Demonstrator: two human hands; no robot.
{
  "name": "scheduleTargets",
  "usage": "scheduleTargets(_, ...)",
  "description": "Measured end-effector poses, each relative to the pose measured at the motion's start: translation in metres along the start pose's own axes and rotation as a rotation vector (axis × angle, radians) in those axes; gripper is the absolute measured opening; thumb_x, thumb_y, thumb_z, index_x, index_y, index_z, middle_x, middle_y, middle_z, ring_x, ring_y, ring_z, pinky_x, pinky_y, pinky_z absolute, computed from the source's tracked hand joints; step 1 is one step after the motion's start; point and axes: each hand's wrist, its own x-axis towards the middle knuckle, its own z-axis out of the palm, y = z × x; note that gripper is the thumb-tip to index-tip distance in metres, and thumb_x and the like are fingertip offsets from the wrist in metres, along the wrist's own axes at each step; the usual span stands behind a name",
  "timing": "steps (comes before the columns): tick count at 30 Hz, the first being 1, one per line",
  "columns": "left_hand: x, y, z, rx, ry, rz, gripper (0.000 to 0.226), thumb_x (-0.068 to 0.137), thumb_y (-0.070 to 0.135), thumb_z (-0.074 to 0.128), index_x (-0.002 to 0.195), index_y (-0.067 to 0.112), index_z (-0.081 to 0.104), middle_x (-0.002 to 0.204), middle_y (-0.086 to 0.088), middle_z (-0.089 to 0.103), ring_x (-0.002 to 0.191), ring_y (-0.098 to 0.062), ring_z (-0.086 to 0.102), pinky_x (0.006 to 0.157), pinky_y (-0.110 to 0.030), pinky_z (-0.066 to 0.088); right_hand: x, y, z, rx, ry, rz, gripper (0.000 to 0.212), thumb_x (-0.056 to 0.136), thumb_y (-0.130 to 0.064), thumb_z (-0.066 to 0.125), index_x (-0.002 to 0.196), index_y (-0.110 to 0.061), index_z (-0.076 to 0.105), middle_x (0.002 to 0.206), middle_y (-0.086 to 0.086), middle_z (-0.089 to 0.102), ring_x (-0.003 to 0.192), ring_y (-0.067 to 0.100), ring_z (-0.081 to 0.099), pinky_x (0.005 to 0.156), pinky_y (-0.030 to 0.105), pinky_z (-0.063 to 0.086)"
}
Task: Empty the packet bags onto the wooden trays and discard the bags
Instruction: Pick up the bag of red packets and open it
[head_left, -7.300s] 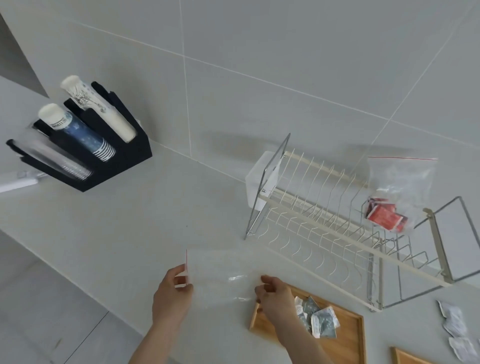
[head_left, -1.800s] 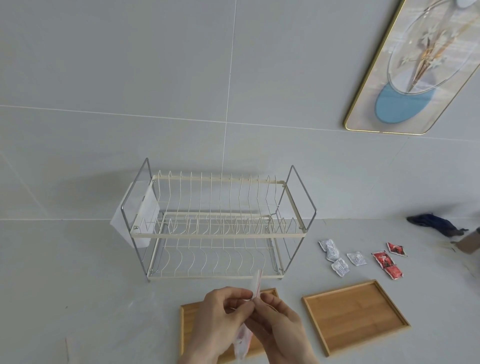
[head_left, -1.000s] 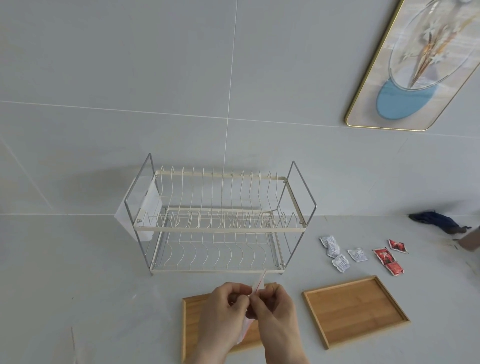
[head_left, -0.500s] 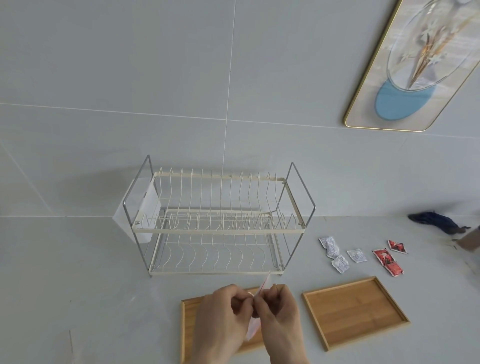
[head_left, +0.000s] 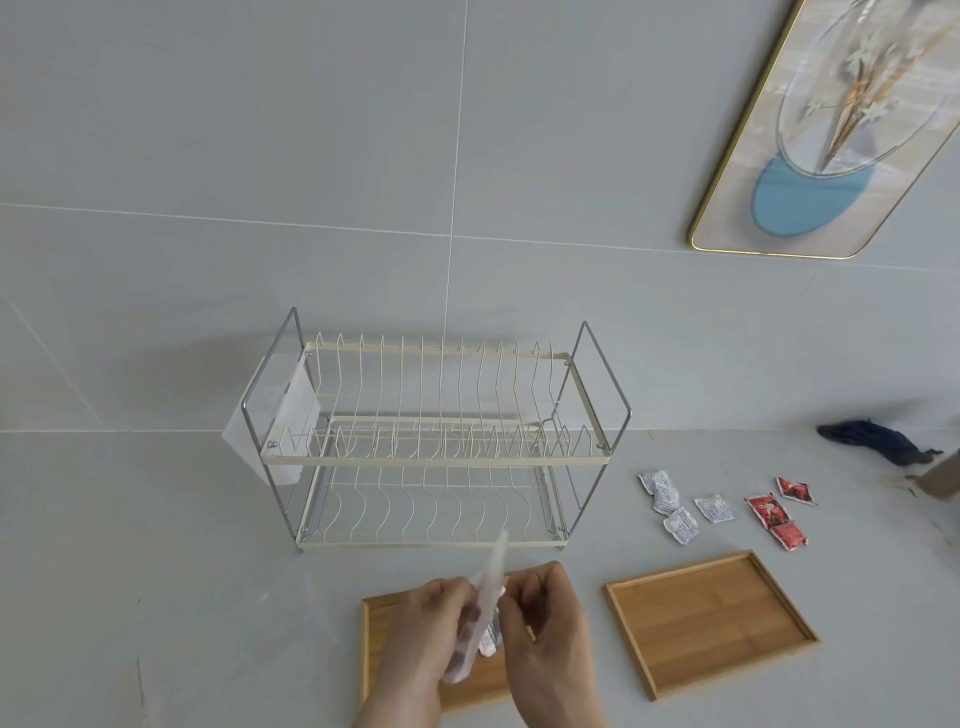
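Both my hands pinch a clear plastic packet bag held edge-on above the left wooden tray. My left hand grips its left side and my right hand its right side near the top. Small packets show through the bag's lower part, between my hands. The right wooden tray lies bare beside it. On the counter behind that tray lie several white packets and red packets.
A two-tier wire dish rack stands against the tiled wall, just behind the trays. A dark cloth lies at the far right. A framed picture hangs on the wall.
The view swung from the cup holder side to face the rack. My hands now hold a bag with packets over the left tray, and their grip has parted slightly at its top.
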Motion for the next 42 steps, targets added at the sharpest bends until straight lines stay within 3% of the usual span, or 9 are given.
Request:
scheduleTargets(3, 0.006, -0.003, -0.007, 0.004, 0.014, 0.053, 0.019, 0.082, 0.015, 0.065, 0.067, 0.005, 0.072, 0.07, -0.02, 0.071, 0.064, -0.023, 0.064, 0.062, -0.033, 0.047, 0.002, 0.003, -0.003, -0.009, 0.029, 0.068, 0.035, 0.08, 0.012, 0.064, 0.066, -0.014, 0.045, 0.058, -0.003, 0.055, 0.054, 0.012, 0.05, 0.059, 0.028, 0.047)
scheduleTargets(5, 0.005, -0.001, -0.006, 0.051, -0.016, 0.121, 0.017, 0.085, 0.015, 0.067, 0.071, 0.008, 0.074, 0.068, -0.012, 0.074, 0.065, -0.021, 0.069, 0.061, -0.03, 0.052, 0.003, 0.004, -0.003, -0.003, -0.029, 0.18, 0.019, 0.08, 0.001, 0.069, 0.072, -0.012, 0.058, 0.062, 0.0, 0.067, 0.06, 0.019, 0.064, 0.066, 0.043, 0.058)
scheduleTargets(7, 0.005, -0.003, -0.002, 0.126, -0.044, 0.201, 0.014, 0.087, 0.018, 0.07, 0.075, 0.014, 0.075, 0.068, -0.003, 0.077, 0.068, -0.02, 0.075, 0.066, -0.037, 0.06, 0.003, -0.001, -0.001, 0.073, -0.069, 0.319, 0.002, 0.085, -0.008, 0.073, 0.084, -0.009, 0.071, 0.077, 0.008, 0.079, 0.074, 0.026, 0.077, 0.073, 0.049, 0.064)
scheduleTargets(12, 0.0, -0.005, 0.003, 0.307, -0.007, 0.302, 0.007, 0.086, 0.022, 0.068, 0.08, 0.023, 0.072, 0.073, 0.002, 0.078, 0.071, -0.012, 0.075, 0.076, -0.04, 0.062, 0.006, -0.016, -0.002, 0.227, -0.103, 0.486, 0.016, 0.09, -0.015, 0.073, 0.083, -0.004, 0.08, 0.083, 0.019, 0.08, 0.083, 0.032, 0.079, 0.077, 0.05, 0.065)
scheduleTargets(16, -0.004, -0.003, 0.004, 0.311, -0.022, 0.306, 0.017, 0.082, 0.009, 0.069, 0.085, 0.025, 0.071, 0.075, 0.002, 0.079, 0.073, -0.01, 0.075, 0.077, -0.035, 0.062, 0.006, -0.017, -0.006, 0.266, -0.108, 0.533, 0.017, 0.091, -0.013, 0.072, 0.084, -0.001, 0.08, 0.086, 0.023, 0.08, 0.084, 0.036, 0.079, 0.078, 0.049, 0.064)
scheduleTargets(24, -0.007, 0.0, 0.003, 0.371, 0.0, 0.358, 0.018, 0.075, 0.012, 0.069, 0.079, 0.027, 0.077, 0.068, 0.011, 0.079, 0.064, 0.001, 0.073, 0.067, -0.022, 0.06, 0.005, -0.019, -0.006, 0.288, -0.145, 0.549, 0.017, 0.088, -0.018, 0.075, 0.092, -0.002, 0.081, 0.09, 0.022, 0.08, 0.089, 0.035, 0.079, 0.084, 0.049, 0.063)
scheduleTargets(33, -0.008, -0.002, 0.005, 0.371, 0.06, 0.472, 0.013, 0.078, 0.032, 0.078, 0.085, 0.031, 0.067, 0.068, 0.009, 0.075, 0.061, -0.003, 0.069, 0.058, -0.013, 0.051, 0.015, -0.03, -0.022, 0.38, -0.202, 0.688, 0.018, 0.096, 0.004, 0.057, 0.104, 0.016, 0.066, 0.091, 0.034, 0.076, 0.086, 0.044, 0.077, 0.079, 0.049, 0.063)
scheduleTargets(36, -0.003, -0.003, 0.002, 0.407, 0.082, 0.498, 0.015, 0.078, 0.031, 0.077, 0.091, 0.035, 0.071, 0.076, 0.013, 0.075, 0.071, 0.0, 0.07, 0.067, -0.018, 0.057, 0.016, -0.028, -0.022, 0.403, -0.198, 0.696, 0.017, 0.091, 0.012, 0.06, 0.107, 0.018, 0.063, 0.089, 0.033, 0.076, 0.078, 0.041, 0.077, 0.068, 0.043, 0.065)
scheduleTargets(42, 0.002, -0.001, -0.001, 0.423, 0.043, 0.529, 0.02, 0.08, 0.017, 0.074, 0.089, 0.034, 0.075, 0.077, 0.018, 0.076, 0.076, 0.004, 0.071, 0.066, -0.006, 0.051, 0.018, -0.026, -0.025, 0.451, -0.181, 0.665, 0.02, 0.085, 0.014, 0.068, 0.104, 0.013, 0.066, 0.089, 0.032, 0.076, 0.075, 0.039, 0.076, 0.082, 0.051, 0.062)
